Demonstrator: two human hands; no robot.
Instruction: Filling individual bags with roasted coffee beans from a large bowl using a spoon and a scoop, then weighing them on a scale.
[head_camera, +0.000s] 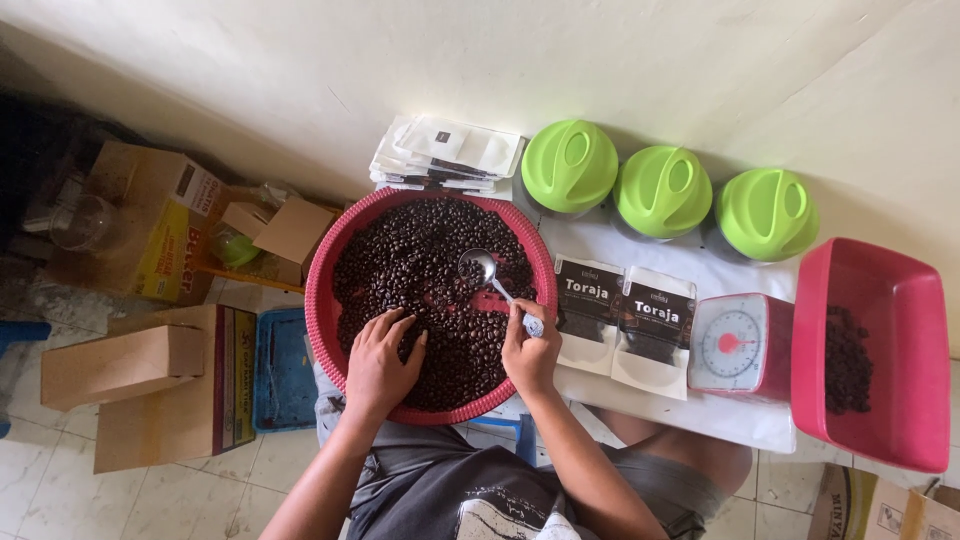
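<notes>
Left hand lies released, fingers spread among the dark roasted coffee beans to steady the round red woven tray on the lap, while right hand grasps the metal spoon, bowl dipped mid-heap to scoop

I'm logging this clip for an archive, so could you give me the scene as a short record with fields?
left hand: resting palm down on the beans, fingers spread
right hand: holding the spoon by its handle, bowl over the beans
basket: round, red, filled with dark beans
pouches: two, black and white, flat beside the basket
scale: small dial type, red
tub: red, rectangular, a few beans inside
jars: three, green lids, along the wall
</notes>
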